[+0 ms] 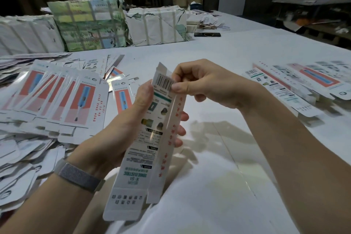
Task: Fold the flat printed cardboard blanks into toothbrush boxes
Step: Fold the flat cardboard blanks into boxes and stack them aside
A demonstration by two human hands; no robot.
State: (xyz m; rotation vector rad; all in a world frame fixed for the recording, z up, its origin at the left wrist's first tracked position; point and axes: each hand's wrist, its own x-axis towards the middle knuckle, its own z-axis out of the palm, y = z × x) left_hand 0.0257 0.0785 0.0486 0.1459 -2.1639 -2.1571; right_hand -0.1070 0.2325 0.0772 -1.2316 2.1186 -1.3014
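A long white toothbrush box [150,150] with teal print, a barcode and red side lettering stands nearly upright in the middle, partly opened into a sleeve. My left hand [121,129] wraps around its middle from the left, fingers showing behind its right edge. My right hand [201,83] pinches the top end flap by the barcode. The bottom flaps hang unfolded near my lap. A fanned heap of flat blanks [62,99] with red and blue panels lies to the left.
Several formed boxes [296,83] lie in a row at the right on the white table [228,53]. Wrapped, strapped bundles [91,24] stand along the far edge, with a black phone [207,34] beside them. Paper scraps [20,167] pile at the near left.
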